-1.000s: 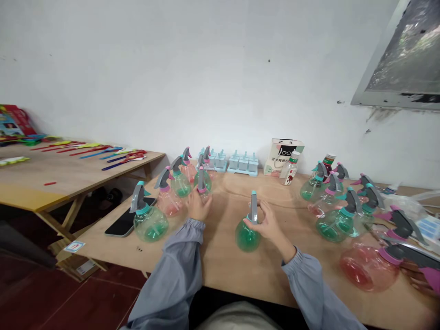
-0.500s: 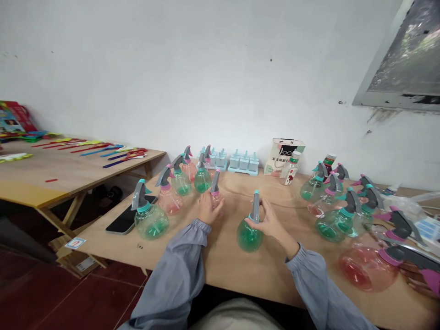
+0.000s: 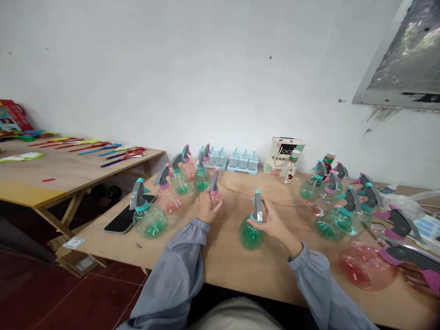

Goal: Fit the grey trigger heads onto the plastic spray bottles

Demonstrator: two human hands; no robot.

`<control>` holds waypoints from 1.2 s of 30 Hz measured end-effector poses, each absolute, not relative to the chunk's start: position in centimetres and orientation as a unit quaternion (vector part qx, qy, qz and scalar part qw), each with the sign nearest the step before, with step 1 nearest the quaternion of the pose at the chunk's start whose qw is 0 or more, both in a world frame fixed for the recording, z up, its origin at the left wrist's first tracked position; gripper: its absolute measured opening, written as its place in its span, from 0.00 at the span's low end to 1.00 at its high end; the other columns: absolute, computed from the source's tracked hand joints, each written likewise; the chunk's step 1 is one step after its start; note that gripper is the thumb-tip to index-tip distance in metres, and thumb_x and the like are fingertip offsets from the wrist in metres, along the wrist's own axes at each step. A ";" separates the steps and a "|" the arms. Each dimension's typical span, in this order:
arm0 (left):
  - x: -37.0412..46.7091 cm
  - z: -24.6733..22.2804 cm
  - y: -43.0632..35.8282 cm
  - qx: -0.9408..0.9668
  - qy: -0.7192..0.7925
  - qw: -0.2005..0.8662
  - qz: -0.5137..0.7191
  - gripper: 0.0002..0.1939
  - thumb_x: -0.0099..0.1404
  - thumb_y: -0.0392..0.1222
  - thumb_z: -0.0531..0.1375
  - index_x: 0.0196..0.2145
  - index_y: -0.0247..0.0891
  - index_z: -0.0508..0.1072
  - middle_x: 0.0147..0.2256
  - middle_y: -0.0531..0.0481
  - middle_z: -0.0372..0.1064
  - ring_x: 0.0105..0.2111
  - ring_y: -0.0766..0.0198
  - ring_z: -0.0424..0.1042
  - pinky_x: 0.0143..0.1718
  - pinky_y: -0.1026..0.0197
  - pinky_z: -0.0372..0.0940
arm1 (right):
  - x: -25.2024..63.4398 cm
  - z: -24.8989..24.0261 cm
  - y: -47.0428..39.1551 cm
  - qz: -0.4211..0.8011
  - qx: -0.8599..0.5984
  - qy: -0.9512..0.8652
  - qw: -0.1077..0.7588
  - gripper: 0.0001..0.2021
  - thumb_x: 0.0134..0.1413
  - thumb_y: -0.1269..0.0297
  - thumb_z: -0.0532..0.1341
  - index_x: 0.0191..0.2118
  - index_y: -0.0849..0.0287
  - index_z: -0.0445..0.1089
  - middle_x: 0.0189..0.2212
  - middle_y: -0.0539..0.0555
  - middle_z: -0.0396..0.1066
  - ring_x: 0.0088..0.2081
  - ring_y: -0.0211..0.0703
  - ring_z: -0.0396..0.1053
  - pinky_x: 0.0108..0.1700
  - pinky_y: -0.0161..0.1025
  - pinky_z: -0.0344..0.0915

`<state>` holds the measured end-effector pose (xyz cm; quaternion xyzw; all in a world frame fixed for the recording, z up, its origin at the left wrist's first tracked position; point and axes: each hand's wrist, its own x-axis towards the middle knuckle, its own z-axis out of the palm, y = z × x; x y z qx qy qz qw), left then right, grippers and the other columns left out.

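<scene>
My left hand (image 3: 208, 208) is closed round a pink spray bottle (image 3: 215, 197) with a grey trigger head, which stands upright on the wooden table (image 3: 237, 270). To its right, my right hand (image 3: 270, 219) has its thumb and fingers round the grey head of a green spray bottle (image 3: 251, 233) that rests upright on the table. Left of my left hand stand more bottles, among them a pink one (image 3: 169, 199), a green one (image 3: 201, 178) and a pale green one (image 3: 150, 221) beside a black phone (image 3: 122, 219).
Several green and pink spray bottles (image 3: 332, 223) crowd the right side, where another person's hand (image 3: 417, 277) touches a tilted pink bottle (image 3: 369, 268). Light blue moulds (image 3: 243, 162), a box (image 3: 282, 156) and small bottles line the back. A second table (image 3: 79, 172) stands left.
My right hand and the green bottle have shifted very slightly to the right and turned a little. My left hand still grips the pink bottle.
</scene>
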<state>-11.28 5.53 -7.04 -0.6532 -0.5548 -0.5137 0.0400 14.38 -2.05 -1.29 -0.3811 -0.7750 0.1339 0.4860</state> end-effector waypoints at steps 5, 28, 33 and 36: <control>-11.2 -6.9 5.4 -0.653 -0.558 0.035 -0.511 0.26 0.61 0.49 0.63 0.54 0.37 0.65 0.46 0.39 0.71 0.50 0.46 0.71 0.50 0.47 0.63 | 14.6 -1.0 -2.0 0.116 -0.403 -0.776 0.471 0.16 0.45 0.53 0.69 0.38 0.54 0.70 0.35 0.54 0.74 0.37 0.49 0.73 0.44 0.46 0.70; -11.4 -7.1 5.7 -0.659 -0.530 0.032 -0.533 0.24 0.61 0.49 0.63 0.53 0.39 0.65 0.46 0.39 0.71 0.50 0.46 0.71 0.50 0.45 0.65 | 26.5 -1.5 9.2 -0.098 -0.639 -0.550 0.528 0.29 0.57 0.36 0.49 0.40 0.59 0.67 0.42 0.69 0.71 0.47 0.61 0.69 0.53 0.57 0.65; -11.5 -6.6 5.4 -0.669 -0.507 0.015 -0.543 0.25 0.62 0.50 0.62 0.53 0.39 0.65 0.45 0.40 0.71 0.49 0.47 0.71 0.51 0.45 0.66 | 28.9 -0.6 12.1 -0.092 -0.662 -0.511 0.540 0.25 0.61 0.42 0.50 0.47 0.61 0.62 0.43 0.70 0.71 0.48 0.61 0.68 0.50 0.56 0.64; -11.5 -6.5 5.0 -0.703 -0.463 -0.016 -0.540 0.28 0.61 0.52 0.62 0.56 0.40 0.63 0.49 0.40 0.70 0.53 0.48 0.69 0.56 0.45 0.64 | 29.1 0.0 12.4 -0.089 -0.667 -0.494 0.551 0.25 0.60 0.45 0.54 0.50 0.64 0.60 0.46 0.73 0.69 0.49 0.62 0.67 0.51 0.58 0.64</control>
